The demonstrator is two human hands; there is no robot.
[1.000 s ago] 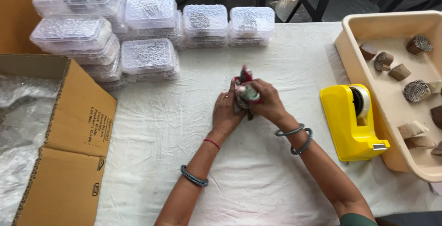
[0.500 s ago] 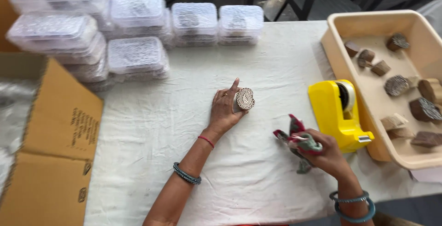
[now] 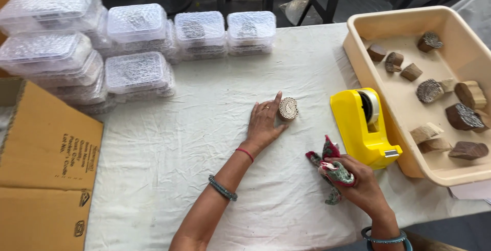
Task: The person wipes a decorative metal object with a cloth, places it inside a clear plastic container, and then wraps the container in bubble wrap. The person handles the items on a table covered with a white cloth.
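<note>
While the left hand [image 3: 265, 123] lies flat and open on the white tablecloth [image 3: 169, 169], its fingertips touch a small round carved wooden stamp [image 3: 288, 109] standing just beside it, and the right hand [image 3: 360, 183] is closed around a bunched red-and-green cloth [image 3: 331, 168] near the yellow tape dispenser [image 3: 363, 128]. Judging by this, the stamp is being set down between cleaning and packing. More carved blocks lie in the beige tray [image 3: 358, 28]; bubble-wrapped plastic boxes [image 3: 138, 72] are stacked at the far left, by an open cardboard carton [image 3: 46, 149].
</note>
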